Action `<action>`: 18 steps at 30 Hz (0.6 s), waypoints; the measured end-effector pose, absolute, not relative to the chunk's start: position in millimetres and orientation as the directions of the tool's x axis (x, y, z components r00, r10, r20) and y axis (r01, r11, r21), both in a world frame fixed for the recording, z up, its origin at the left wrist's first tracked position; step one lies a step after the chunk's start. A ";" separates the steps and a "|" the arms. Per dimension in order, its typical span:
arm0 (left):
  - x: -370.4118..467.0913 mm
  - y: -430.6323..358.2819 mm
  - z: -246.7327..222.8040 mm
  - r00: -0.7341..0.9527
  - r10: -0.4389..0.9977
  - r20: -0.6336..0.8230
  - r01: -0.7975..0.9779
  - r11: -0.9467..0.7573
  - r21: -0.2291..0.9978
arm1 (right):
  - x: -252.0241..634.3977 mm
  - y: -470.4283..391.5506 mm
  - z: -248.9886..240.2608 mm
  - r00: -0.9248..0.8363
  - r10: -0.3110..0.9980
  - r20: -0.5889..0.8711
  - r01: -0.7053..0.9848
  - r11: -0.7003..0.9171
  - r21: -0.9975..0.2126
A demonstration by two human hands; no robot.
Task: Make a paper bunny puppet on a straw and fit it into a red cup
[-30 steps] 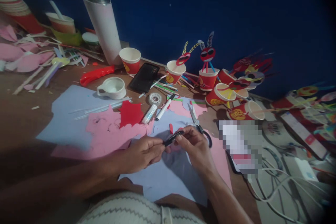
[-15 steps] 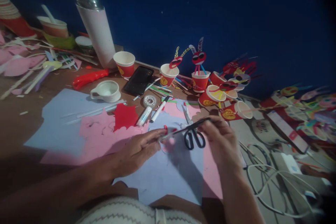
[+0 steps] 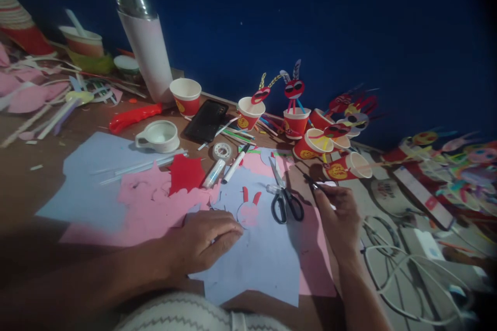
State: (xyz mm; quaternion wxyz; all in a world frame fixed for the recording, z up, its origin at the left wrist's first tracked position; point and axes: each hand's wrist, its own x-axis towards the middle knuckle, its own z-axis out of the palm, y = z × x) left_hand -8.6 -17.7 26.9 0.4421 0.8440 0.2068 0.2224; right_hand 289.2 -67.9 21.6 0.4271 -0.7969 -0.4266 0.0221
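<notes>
My left hand (image 3: 212, 238) lies on the blue paper (image 3: 256, 269), its fingers stretched loosely and close together, with nothing visible in it. Just past its fingertips is a small bunny face (image 3: 248, 213), a pale disc with pink marks and two red ears. In my right hand (image 3: 339, 217) a slim black pen (image 3: 312, 182) is pinched, its dark end pointing up and left, over the table right of the scissors. Those black-handled scissors (image 3: 283, 199) lie with blades partly apart between my two hands. A small clear cap-like piece (image 3: 272, 187) is beside them.
Pink paper scraps (image 3: 155, 201), a red scrap (image 3: 186, 173), a white marker (image 3: 236, 163), a tape roll (image 3: 221, 151) and a white mug (image 3: 158, 136) surround the paper. Behind stand a flask (image 3: 145, 51) and paper cups (image 3: 185, 94), several with craft faces. Cables (image 3: 407, 289) are at right.
My right hand has moved right and down with the pen, away from my left hand. My left hand has lowered onto the paper, and the bunny face has come into fuller view.
</notes>
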 end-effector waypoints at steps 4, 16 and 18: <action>-9.3 -17.0 30.0 0.858 0.456 0.235 0.119 -0.624 0.773 | 286.4 -74.3 18.7 0.480 0.825 0.297 0.832 -0.321 -0.452; -8.7 -21.6 22.5 0.869 0.424 0.253 0.139 -0.702 0.698 | 211.0 -20.3 47.6 -0.207 0.940 0.270 0.969 0.235 -0.076; -8.4 -20.3 23.3 0.867 0.418 0.271 0.124 -0.708 0.695 | 194.6 0.2 47.5 -0.329 0.927 0.177 0.944 0.327 0.039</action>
